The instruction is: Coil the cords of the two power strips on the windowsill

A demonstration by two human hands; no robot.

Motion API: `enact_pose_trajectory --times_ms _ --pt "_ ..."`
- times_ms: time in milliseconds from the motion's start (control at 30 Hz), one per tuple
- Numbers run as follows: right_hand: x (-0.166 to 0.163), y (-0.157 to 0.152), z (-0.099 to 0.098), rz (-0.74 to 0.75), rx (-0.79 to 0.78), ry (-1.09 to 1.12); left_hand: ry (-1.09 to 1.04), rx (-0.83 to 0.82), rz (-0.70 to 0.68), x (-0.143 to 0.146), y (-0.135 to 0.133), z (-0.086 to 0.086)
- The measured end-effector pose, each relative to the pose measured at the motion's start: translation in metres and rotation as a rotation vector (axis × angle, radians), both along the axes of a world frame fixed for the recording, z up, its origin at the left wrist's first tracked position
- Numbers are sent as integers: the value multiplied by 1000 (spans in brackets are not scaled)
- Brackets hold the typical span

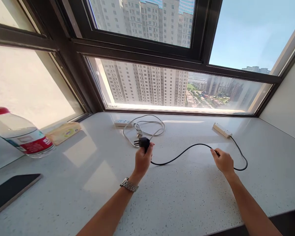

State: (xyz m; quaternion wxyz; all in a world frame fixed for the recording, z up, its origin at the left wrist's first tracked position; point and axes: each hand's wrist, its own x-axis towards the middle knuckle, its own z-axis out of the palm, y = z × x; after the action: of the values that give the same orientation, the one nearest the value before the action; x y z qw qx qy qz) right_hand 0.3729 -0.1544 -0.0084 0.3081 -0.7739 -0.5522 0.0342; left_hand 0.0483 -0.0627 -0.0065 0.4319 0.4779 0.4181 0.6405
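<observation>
My left hand (143,159), with a metal watch on its wrist, is closed round a black plug (143,142) whose prongs point left. From the plug a black cable (184,151) runs right across the white speckled counter (177,196). My right hand (223,161) pinches that cable further along. Past my right hand the cable loops round and ends at a white power strip (221,129) near the window.
A second white power strip (123,122) with a coiled white cable (149,129) lies just behind the plug. At the left stand a clear water bottle (22,135) with a red label, a tissue pack (64,131) and a dark phone (9,191). Large windows rise behind the counter.
</observation>
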Motion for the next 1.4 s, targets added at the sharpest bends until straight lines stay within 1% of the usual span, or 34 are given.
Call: enact_pose_trajectory --times_ms 33,100,167,233,300,367,433,500,533,600,667,700,767,867,933,1000,1100,1167,1233,1300,1400 --pt "-9 0 7 59 113 -17 75 10 -21 2 -2 -3" --pt "-33 2 22 261 292 -13 180 40 -52 5 -8 -8" --pt "-61 8 36 514 364 34 211 51 -121 9 -16 -9" --pt "-91 17 42 696 358 103 145 7 -250 14 -25 -9" --pt "-118 27 35 774 311 200 23 -75 -399 22 -31 -8" --pt "-138 35 19 802 241 305 -69 -164 -506 28 -35 -8" --pt "-149 38 -1 845 161 371 -91 -232 -541 32 -34 -9" --pt "-152 37 -15 886 108 395 -47 -241 -510 33 -32 -12" --pt "-152 36 -18 900 107 405 4 -217 -480 33 -32 -12" --pt "-151 33 -19 892 157 441 159 -137 -432 32 -31 -13" --pt "-150 31 -17 841 221 476 309 -47 -406 32 -32 -12" --pt "-150 32 -17 800 227 483 350 -5 -400 31 -33 -12" --pt "-150 34 -18 715 153 473 366 53 -398 30 -34 -10" --pt "-147 39 -25 644 -31 425 344 63 -406 28 -35 -9" --pt "-144 42 -29 673 -70 397 359 45 -415 28 -37 -6" --pt "-142 44 -32 743 -50 389 360 55 -438 28 -39 -3" --pt "-142 44 -32 856 -16 434 339 120 -516 30 -41 1" --pt "-142 44 -30 892 -12 453 316 147 -517 31 -40 0" --pt "-141 44 -26 858 -48 398 258 135 -417 30 -35 -1" --pt "-134 46 -21 761 -99 277 146 90 -264 25 -27 0" --pt "-110 53 -16 614 -129 135 -93 62 -84 9 -14 11"
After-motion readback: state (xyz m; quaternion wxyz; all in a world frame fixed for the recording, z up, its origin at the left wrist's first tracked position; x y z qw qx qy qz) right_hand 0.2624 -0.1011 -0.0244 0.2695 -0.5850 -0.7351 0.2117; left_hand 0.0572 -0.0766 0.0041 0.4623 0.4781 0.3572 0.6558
